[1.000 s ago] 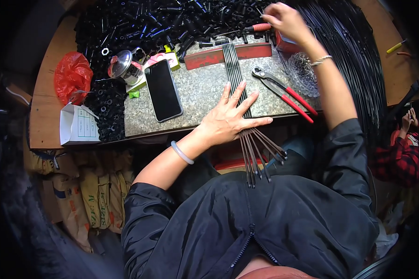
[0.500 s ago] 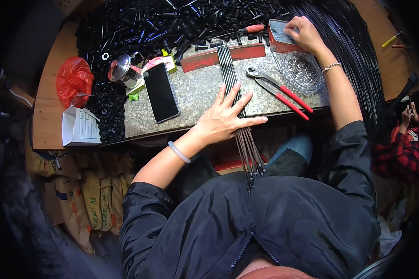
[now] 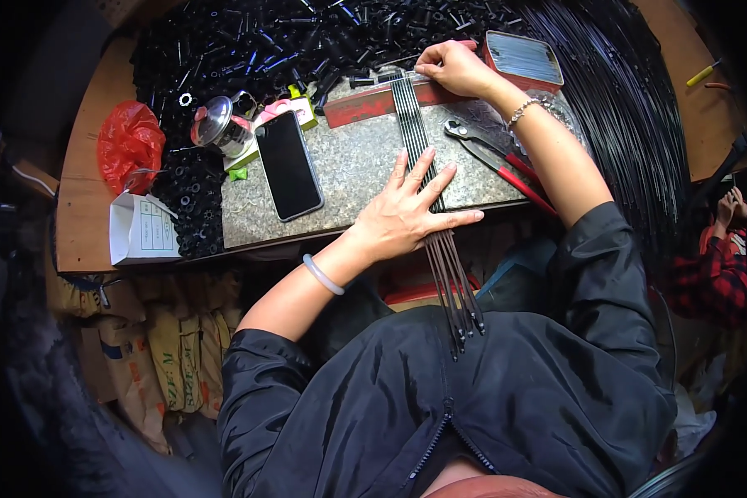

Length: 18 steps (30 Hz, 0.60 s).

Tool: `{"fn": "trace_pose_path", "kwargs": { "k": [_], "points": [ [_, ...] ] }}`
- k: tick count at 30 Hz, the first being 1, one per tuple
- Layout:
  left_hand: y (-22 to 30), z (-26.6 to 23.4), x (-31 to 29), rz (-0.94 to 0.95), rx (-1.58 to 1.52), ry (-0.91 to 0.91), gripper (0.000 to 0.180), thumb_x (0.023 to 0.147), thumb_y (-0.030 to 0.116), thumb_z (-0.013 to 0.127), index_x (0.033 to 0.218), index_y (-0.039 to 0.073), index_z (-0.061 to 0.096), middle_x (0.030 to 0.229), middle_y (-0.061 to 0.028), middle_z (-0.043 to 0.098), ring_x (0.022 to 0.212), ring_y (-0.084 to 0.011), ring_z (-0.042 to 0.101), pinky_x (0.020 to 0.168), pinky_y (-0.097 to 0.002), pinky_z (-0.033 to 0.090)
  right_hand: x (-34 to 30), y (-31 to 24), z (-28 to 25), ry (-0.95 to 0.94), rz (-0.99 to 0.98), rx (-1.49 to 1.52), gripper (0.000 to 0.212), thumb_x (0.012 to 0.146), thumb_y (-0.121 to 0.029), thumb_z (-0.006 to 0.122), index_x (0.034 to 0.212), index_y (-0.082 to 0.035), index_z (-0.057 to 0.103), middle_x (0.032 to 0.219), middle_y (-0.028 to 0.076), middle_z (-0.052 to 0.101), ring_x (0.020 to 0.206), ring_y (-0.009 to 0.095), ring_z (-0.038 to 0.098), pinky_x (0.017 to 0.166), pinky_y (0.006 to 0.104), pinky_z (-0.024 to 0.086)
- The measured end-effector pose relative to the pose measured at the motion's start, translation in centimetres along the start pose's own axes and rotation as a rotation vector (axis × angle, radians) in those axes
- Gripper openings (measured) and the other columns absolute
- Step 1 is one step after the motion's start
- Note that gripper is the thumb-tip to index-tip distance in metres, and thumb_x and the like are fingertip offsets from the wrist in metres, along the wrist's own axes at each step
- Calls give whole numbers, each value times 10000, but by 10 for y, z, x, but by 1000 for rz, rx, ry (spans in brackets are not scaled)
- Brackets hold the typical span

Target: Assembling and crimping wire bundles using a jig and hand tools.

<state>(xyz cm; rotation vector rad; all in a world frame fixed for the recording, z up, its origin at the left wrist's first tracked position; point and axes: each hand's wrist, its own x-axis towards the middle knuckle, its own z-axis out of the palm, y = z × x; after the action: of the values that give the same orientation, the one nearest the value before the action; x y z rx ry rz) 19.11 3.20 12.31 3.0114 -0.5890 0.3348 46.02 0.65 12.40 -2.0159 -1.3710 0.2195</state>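
Note:
My left hand (image 3: 402,207) lies with spread fingers on a bundle of thin dark rods (image 3: 411,124). The rods run side by side across the stone slab (image 3: 349,162), and their brownish lower ends hang over its front edge toward my lap. Their far ends rest over a worn red metal bar (image 3: 361,109). Close to those ends, my right hand (image 3: 461,70) is pinched, thumb against fingers; what it holds is too small to make out. Below my right forearm lie red-handled pliers (image 3: 490,158). A glass dish of small metal pieces is mostly hidden by that forearm.
A red tin (image 3: 523,58) holds thin silvery pieces. Long black rods (image 3: 614,100) are heaped at right, black bolts (image 3: 249,50) along the back. A phone (image 3: 289,166), lidded jar (image 3: 216,123), red bag (image 3: 131,145) and white box (image 3: 144,228) are at left.
My right hand has moved left from the red tin to the far ends of the rods. My left hand stays on the bundle, whose lower ends have shifted slightly toward me.

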Motion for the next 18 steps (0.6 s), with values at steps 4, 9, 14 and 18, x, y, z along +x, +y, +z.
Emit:
{"fn": "trace_pose_path", "kwargs": {
  "k": [4, 9, 14, 18],
  "points": [
    [-1, 1, -1, -7, 23, 2, 555, 809, 402, 597, 1311, 508, 386, 1412, -145, 340, 1296, -453, 302, 1012, -654, 249, 2, -2, 1, -8, 41, 6, 223, 823, -233, 644, 883, -23, 688, 790, 145, 675, 732, 214, 646, 710, 330, 492],
    [-1, 0, -3, -8, 19, -3, 560, 806, 407, 599, 1312, 509, 382, 1414, -144, 339, 1296, -455, 301, 1013, -654, 247, 0, -6, -2, -33, 92, -18, 227, 843, -225, 634, 883, -4, 673, 762, 83, 674, 702, 130, 598, 743, 284, 458],
    [-1, 1, -2, -7, 13, -3, 559, 807, 405, 597, 1312, 510, 382, 1416, -144, 336, 1298, -456, 297, 1017, -653, 242, -1, -3, -1, -30, 100, 3, 229, 846, -226, 631, 883, -4, 674, 760, 79, 672, 704, 129, 593, 745, 283, 457],
    [-2, 1, -1, -6, 9, 1, 560, 806, 404, 598, 1311, 514, 381, 1417, -144, 333, 1295, -459, 299, 1013, -657, 244, 0, -4, 0, -29, 73, -1, 228, 845, -227, 633, 883, -7, 674, 762, 75, 671, 711, 119, 589, 748, 276, 455]
  ]
}}
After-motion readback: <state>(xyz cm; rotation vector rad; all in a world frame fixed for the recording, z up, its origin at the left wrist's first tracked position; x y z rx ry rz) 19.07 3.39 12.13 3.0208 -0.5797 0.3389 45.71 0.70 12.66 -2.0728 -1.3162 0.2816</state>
